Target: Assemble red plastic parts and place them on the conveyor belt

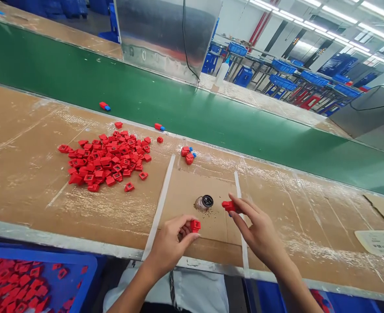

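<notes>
Between the thumb and fingers of my left hand (168, 243) is a small red plastic block (195, 225), its square opening turned up. My right hand (255, 221) pinches another red plastic piece (227, 205), with a bit of blue showing under the fingertips. A small round jar with a black top (207, 201) stands on the cardboard between the hands, and dark specks lie around it. Beyond the jar rest a few red pieces with blue ends (188, 155). A large heap of red blocks (110, 158) lies to the left.
A green conveyor belt (211, 119) runs behind the cardboard-covered table (309, 226); two red-and-blue pieces (105, 106) are on or beside it. A blue bin (90, 265) holding red blocks stands at lower left. A pale card (379, 242) lies at right. A white bottle (222, 71) stands beyond the belt.
</notes>
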Motion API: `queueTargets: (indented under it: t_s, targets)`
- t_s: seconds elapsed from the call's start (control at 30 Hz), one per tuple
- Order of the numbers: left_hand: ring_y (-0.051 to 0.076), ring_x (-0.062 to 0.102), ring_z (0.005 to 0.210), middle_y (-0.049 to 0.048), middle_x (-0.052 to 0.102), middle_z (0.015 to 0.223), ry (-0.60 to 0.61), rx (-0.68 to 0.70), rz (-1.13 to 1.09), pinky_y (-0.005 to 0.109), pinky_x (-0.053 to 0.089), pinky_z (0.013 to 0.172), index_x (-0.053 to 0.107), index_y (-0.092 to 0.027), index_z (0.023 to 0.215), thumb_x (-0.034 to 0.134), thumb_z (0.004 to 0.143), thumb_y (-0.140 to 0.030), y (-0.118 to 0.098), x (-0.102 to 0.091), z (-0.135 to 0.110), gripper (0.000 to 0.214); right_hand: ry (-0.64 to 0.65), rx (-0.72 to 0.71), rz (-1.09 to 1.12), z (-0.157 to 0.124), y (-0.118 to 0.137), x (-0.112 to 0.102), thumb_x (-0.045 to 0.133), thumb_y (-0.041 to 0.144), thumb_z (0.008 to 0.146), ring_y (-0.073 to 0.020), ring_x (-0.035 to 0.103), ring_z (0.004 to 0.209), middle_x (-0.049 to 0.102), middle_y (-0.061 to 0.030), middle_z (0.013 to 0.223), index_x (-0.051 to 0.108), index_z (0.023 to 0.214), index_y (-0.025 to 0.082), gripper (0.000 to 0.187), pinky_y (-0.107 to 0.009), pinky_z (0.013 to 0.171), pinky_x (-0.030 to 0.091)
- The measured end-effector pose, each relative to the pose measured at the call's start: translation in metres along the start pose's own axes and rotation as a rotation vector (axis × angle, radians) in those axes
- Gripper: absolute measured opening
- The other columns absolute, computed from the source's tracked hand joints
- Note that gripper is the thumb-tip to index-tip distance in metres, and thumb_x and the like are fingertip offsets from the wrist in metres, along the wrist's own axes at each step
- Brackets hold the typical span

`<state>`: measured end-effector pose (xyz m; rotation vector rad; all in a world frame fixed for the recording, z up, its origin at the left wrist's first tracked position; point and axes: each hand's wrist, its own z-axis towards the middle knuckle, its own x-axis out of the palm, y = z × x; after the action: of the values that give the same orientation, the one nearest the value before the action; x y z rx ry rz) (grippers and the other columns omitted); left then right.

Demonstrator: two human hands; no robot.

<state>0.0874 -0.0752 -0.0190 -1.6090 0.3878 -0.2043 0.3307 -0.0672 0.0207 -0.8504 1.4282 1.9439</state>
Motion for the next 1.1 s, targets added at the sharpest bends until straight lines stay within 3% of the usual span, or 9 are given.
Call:
queueTargets:
  t_s: [0.23,0.63,1.1]
  targets:
    - [0.013,0.059,0.074,-0.0007,0.065,0.085,-0.005,0.012,-0.006,0.021,0.047,0.070,0.065,-0.020,0.103,0.064,0.088,-0.019,-0.001,0.000,0.000,0.016,0.088,-0.104,-0.092,0.030,0.006,-0.012,0.052,0.038,0.099,-0.0211,0.068,0.090,0.071,-0.0068,0.104,0.063,0.109,0.023,0.022,-0.035,0.079,0.055]
    - [0.014,0.058,0.073,-0.0009,0.062,0.082,0.011,-0.003,0.020,0.022,0.045,0.067,0.065,-0.020,0.103,0.064,0.089,-0.021,-0.004,0.001,0.001,0.014,0.162,-0.282,-0.063,0.044,0.002,-0.012,0.048,0.027,0.101,-0.0214,0.065,0.100,0.070,-0.0070,0.107,0.062,0.115,0.023,0.020,-0.036,0.083,0.052]
    - [0.011,0.055,0.072,-0.0033,0.061,0.082,0.011,-0.032,-0.003,0.020,0.043,0.066,0.064,-0.022,0.103,0.064,0.089,-0.022,-0.003,0.002,0.000,0.014,0.164,-0.338,-0.059,0.044,-0.002,-0.011,0.052,0.017,0.098,-0.0196,0.065,0.099,0.069,-0.0064,0.106,0.063,0.114,0.022,0.020,-0.034,0.083,0.053]
